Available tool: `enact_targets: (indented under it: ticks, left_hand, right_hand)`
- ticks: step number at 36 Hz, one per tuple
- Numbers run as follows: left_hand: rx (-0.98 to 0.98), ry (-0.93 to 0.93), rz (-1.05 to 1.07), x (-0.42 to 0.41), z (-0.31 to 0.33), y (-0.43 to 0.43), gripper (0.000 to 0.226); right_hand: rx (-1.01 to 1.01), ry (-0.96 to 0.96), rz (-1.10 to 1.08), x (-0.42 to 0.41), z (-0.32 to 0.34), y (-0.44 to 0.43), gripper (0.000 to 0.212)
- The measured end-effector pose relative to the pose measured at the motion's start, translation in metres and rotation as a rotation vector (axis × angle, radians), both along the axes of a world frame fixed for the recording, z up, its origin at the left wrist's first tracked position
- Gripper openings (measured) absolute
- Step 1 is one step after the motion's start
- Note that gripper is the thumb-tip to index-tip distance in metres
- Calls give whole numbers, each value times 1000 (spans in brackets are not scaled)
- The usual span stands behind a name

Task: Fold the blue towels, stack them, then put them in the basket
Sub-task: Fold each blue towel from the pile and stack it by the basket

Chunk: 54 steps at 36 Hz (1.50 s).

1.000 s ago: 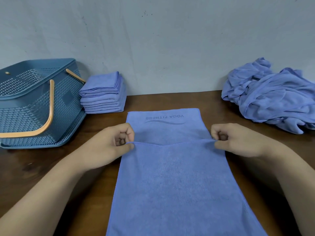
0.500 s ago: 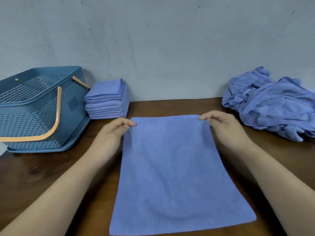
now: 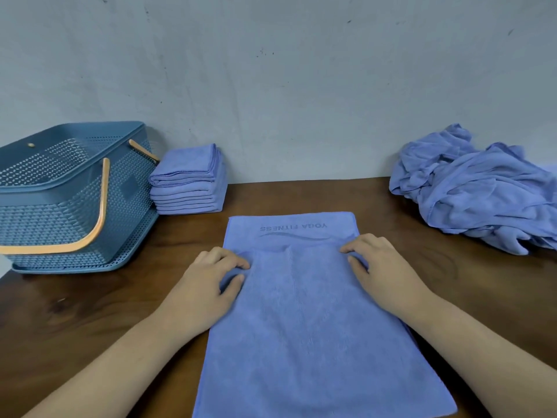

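We judge the work roughly midway. The towel (image 3: 301, 321) lies flat on the table (image 3: 90, 312) before us. A crumpled heap (image 3: 482, 191) at the right waits unfolded. The basket (image 3: 75, 203) at the left is not yet filled, and a folded stack (image 3: 190, 179) stands just beside it. Our left hand (image 3: 211, 276) and right hand (image 3: 382, 267) pinch the towel's side edges. The table is dark wood, the wall (image 3: 301, 86) scuffed grey.

We record on the worktop (image 3: 407, 233): one basket (image 3: 60, 218) at far left, fitted with two orange handles (image 3: 102, 206); one stack of folded towels (image 3: 188, 182), layers too close to count; one spread towel (image 3: 301, 327) near us; one crumpled heap of towels (image 3: 482, 191) at far right, number indeterminable.
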<state>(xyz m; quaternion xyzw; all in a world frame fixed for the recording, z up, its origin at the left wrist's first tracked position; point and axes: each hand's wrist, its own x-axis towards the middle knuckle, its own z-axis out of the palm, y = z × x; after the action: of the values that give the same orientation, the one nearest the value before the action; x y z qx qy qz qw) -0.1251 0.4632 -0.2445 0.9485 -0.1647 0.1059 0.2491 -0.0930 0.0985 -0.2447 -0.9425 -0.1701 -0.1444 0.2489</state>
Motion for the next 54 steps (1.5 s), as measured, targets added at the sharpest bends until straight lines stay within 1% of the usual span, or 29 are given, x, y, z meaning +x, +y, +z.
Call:
enact_targets:
  ticks: [4, 6, 8, 10, 12, 14, 18, 21, 22, 24, 27, 30, 32, 35, 39, 41, 45, 47, 48, 52, 54]
  left_hand:
    - [6, 3, -12, -20, -1, 2, 23]
    - [-27, 17, -5, -22, 3, 3, 21]
    - [-127, 26, 35, -22, 11, 1, 18]
    - [-267, 1, 74, -23, 20, -2, 20]
    - [-395, -54, 93, -26, 31, -6, 23]
    - [-493, -103, 102, -27, 41, -8, 25]
    - [-605, -130, 127, -14, 61, -13, 28]
    - [-636, -144, 158, 12, 73, -16, 33]
    - [-625, -146, 179, 24, 75, -16, 33]
    - [-542, -135, 234, 52, 70, -16, 34]
    - [-405, -47, 282, 77, 43, -15, 32]
    - [-204, 7, 247, 78, 13, -10, 23]
    - [-122, -3, 199, 76, 7, -9, 19]
    - [-82, -4, 190, 73, 6, -11, 21]
    - [-53, -6, 200, 72, 4, -11, 25]
    - [-92, -18, 211, 72, 6, -12, 26]
    - [-251, -112, 287, 73, 15, -14, 28]
    - [-264, -131, 299, 76, 17, -14, 31]
    - [-237, -118, 285, 78, 16, -14, 32]
    - [10, -24, 246, 82, 0, -14, 40]
    - [28, -13, 258, 81, -2, -14, 40]
  right_hand:
    - [11, 5, 18, -16, 0, -3, 24]
    - [43, 3, 8, -18, 1, -4, 24]
    - [126, 8, -16, -17, 5, -3, 23]
    - [281, 10, -41, -17, 10, -1, 25]
    - [412, -27, -61, -18, 16, -1, 31]
    - [477, -76, -68, -17, 23, 0, 37]
    - [594, -65, -89, -1, 39, 3, 41]
    - [615, -44, -133, 21, 50, 5, 39]
    - [621, -38, -157, 30, 51, 4, 39]
    - [612, -31, -199, 49, 50, 5, 40]
    - [516, 42, -229, 67, 31, 8, 35]
    - [335, 83, -202, 69, 7, 9, 27]
    - [278, 84, -191, 69, 2, 9, 26]
    - [221, 92, -190, 71, 0, 10, 26]
    - [205, 76, -186, 69, -1, 10, 28]
    - [201, 70, -178, 69, -1, 9, 28]
    - [174, 56, -167, 70, -4, 9, 30]
    - [163, 44, -155, 70, -5, 9, 31]
    - [153, 35, -149, 71, -6, 8, 31]
    - [107, 11, -140, 73, -7, 8, 34]
    - [112, -3, -142, 74, -1, 8, 36]
